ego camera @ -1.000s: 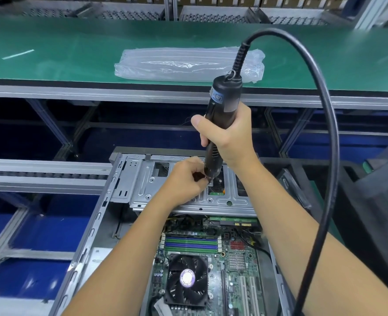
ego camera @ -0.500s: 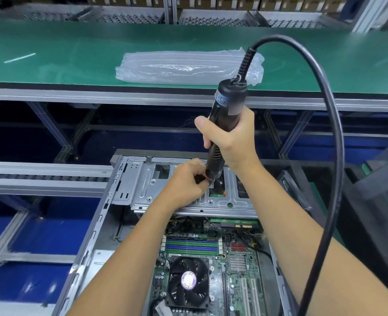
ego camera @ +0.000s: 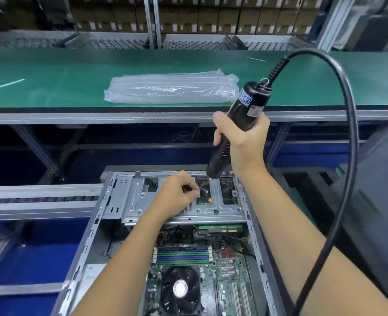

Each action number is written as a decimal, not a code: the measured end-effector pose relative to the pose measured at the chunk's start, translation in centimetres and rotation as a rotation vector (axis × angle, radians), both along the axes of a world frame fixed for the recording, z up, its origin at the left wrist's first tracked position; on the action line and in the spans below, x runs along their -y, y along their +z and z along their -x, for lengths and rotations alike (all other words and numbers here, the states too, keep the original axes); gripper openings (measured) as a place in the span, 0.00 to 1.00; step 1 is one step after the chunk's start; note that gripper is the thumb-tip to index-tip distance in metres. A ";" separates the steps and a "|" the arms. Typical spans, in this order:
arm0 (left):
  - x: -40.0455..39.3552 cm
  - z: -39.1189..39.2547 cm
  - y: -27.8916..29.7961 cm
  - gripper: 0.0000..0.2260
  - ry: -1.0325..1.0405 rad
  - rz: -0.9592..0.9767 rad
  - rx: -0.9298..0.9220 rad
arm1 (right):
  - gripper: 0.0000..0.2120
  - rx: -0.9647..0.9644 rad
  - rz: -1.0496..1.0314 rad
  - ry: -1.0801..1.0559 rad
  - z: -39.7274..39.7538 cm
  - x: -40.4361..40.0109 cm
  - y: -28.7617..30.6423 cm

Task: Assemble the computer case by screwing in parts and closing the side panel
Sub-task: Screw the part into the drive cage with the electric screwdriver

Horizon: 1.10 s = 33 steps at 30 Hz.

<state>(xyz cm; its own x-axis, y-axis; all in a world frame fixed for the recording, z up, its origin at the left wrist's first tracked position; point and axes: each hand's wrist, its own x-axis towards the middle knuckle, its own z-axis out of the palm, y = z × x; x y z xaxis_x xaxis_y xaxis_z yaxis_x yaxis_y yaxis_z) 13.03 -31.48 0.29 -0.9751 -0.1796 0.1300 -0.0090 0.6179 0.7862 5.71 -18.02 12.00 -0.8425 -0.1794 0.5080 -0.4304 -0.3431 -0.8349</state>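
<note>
The open computer case [ego camera: 92,226] lies flat below me, with the motherboard [ego camera: 229,270] and CPU fan [ego camera: 180,288] showing. A grey metal drive bracket [ego camera: 133,201] spans its far end. My right hand [ego camera: 245,144] grips a black electric screwdriver [ego camera: 247,106], tilted with its top to the right. Its bit hangs just above an opening in the bracket. My left hand [ego camera: 177,192] rests on the bracket, its fingertips pinching a small screw [ego camera: 204,190] right under the bit.
The screwdriver's thick black cable [ego camera: 350,133] arcs over to the right and down past my right forearm. A clear plastic bag [ego camera: 170,90] lies on the green bench [ego camera: 51,78] beyond. A conveyor rail [ego camera: 40,199] runs left; a dark case [ego camera: 375,201] stands right.
My right hand has lifted the screwdriver slightly and tilted its top further right. The left hand stays at the bracket. My head has moved closer and to the left.
</note>
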 end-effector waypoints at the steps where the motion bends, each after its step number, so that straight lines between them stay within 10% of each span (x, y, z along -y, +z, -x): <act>1: 0.0 0.0 0.0 0.11 -0.002 0.010 0.003 | 0.14 0.007 0.007 -0.009 0.0 -0.6 0.2; 33: 0.2 0.3 -0.1 0.07 0.016 -0.063 0.017 | 0.11 0.045 -0.126 0.030 0.0 2.7 -2.9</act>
